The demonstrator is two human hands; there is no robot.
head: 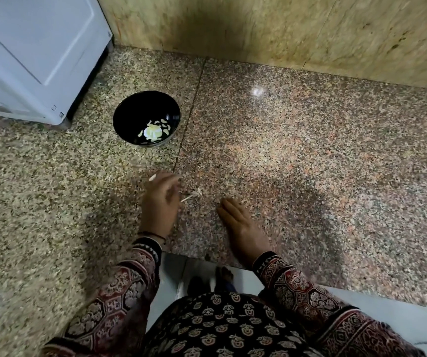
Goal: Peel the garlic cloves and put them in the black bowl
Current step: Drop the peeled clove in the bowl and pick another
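Observation:
A black bowl [146,117] stands on the speckled granite counter [284,155], left of centre, with several pale peeled garlic cloves [153,132] lying in its bottom. My left hand [159,204] hovers just below the bowl, its fingers curled round a thin pale piece of garlic stem or skin [153,177]. A small scrap of garlic stalk and skin [193,195] lies on the counter just right of that hand. My right hand [240,225] rests flat on the counter with straight fingers, holding nothing. The picture is motion-blurred.
A white appliance [34,52] stands at the back left, close to the bowl. A yellowish stone wall [284,29] runs along the back. The counter's front edge [233,266] lies below my wrists, with floor and feet beneath.

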